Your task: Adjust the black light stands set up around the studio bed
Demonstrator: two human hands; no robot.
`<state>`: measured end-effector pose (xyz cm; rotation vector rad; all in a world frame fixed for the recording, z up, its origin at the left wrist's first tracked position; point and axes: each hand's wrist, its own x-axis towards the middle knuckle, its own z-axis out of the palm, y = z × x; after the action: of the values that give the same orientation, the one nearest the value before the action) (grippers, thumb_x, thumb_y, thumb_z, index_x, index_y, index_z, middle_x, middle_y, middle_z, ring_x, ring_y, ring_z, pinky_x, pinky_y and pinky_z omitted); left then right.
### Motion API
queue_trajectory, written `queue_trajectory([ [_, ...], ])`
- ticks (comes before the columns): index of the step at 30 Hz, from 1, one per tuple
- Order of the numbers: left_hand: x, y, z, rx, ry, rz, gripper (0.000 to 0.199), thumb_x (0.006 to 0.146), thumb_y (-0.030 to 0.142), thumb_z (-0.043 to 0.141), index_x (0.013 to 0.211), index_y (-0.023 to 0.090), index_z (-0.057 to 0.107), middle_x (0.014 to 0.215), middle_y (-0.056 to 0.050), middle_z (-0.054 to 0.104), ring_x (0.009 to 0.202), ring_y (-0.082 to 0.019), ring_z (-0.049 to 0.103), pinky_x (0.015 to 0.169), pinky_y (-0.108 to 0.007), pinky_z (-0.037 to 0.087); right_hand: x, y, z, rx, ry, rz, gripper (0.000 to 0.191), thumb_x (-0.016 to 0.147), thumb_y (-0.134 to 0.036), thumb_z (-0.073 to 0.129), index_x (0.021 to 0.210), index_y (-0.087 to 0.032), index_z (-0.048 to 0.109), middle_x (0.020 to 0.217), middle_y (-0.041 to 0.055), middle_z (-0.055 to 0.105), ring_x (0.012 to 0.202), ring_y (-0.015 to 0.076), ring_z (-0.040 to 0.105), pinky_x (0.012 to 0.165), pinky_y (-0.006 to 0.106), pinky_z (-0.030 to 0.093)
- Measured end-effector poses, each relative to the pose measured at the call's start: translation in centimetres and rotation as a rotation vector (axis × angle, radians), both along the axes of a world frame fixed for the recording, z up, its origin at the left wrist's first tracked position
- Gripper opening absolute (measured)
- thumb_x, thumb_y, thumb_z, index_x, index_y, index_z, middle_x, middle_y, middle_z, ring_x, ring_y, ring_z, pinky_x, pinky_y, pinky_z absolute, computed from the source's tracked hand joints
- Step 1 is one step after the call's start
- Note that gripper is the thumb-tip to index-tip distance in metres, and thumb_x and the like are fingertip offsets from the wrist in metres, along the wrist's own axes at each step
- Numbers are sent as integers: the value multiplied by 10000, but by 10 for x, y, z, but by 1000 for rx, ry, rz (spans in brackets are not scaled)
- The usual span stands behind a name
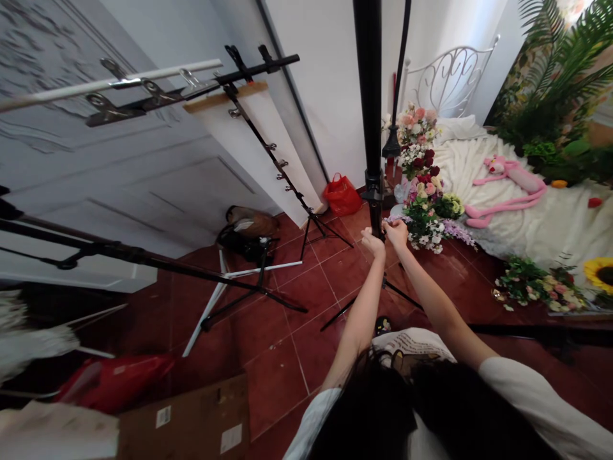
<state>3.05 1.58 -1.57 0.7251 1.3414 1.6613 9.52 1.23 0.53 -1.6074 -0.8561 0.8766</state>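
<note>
A tall black light stand [373, 115] rises upright in front of me, its tripod legs spread on the floor below my arms. My left hand [372, 243] is closed around the lower part of the pole. On the pole's right side, my right hand [395, 232] pinches at the same height; a small part under its fingers, perhaps a knob, is mostly hidden. A collar clamp [373, 185] joins the pole's sections just above both hands.
Bunches of artificial flowers [424, 185] stand close right of the pole, beside a bed with a white cover [454, 156] and a pink plush toy [520, 179]. Leftward are a red bag [341, 195], a clip stand [261, 131], white stand legs [215, 300] and a cardboard box [191, 415].
</note>
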Motion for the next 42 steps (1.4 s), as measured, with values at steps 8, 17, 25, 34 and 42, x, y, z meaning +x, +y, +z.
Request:
queue_trajectory([
  [8, -2, 1, 0, -9, -3, -28, 696, 1016, 615, 121, 618, 225, 538, 605, -48, 606, 596, -159, 610, 655, -277, 514, 4, -10, -6, 121, 188, -34, 401, 745, -482, 840, 765, -261, 507, 642, -28, 613, 645, 161, 607, 627, 272, 502],
  [17, -7, -16, -21, -34, 94, -62, 711, 1022, 633, 201, 803, 183, 707, 859, -109, 758, 822, -194, 713, 826, -309, 546, 68, -136, -46, -223, 389, 183, 379, 718, -416, 903, 791, -195, 604, 600, 0, 711, 484, 91, 590, 499, 186, 465],
  [25, -28, -100, -112, -371, 301, -150, 415, 1002, 378, 385, 1196, 211, 711, 1378, -146, 693, 1396, -226, 589, 1193, -339, 403, 123, -254, -81, -390, 501, -208, 257, 764, -220, 866, 784, -208, 610, 644, 54, 749, 494, 125, 674, 475, 177, 533],
  [34, 84, -143, -125, -556, 222, -696, 311, 1010, 410, 425, 1095, 195, 633, 1078, -136, 768, 1003, -221, 740, 947, -375, 539, 151, -310, -57, -232, 720, -620, 148, 797, -184, 771, 784, -229, 630, 689, 33, 748, 560, 137, 694, 607, 252, 606],
  [42, 221, -202, -38, -269, -57, -1340, 467, 1044, 470, 332, 990, 151, 669, 938, -136, 792, 861, -189, 738, 901, -346, 538, 143, -384, -30, 140, 884, -726, 46, 835, -290, 726, 841, -277, 683, 730, 25, 717, 666, 181, 713, 694, 325, 643],
])
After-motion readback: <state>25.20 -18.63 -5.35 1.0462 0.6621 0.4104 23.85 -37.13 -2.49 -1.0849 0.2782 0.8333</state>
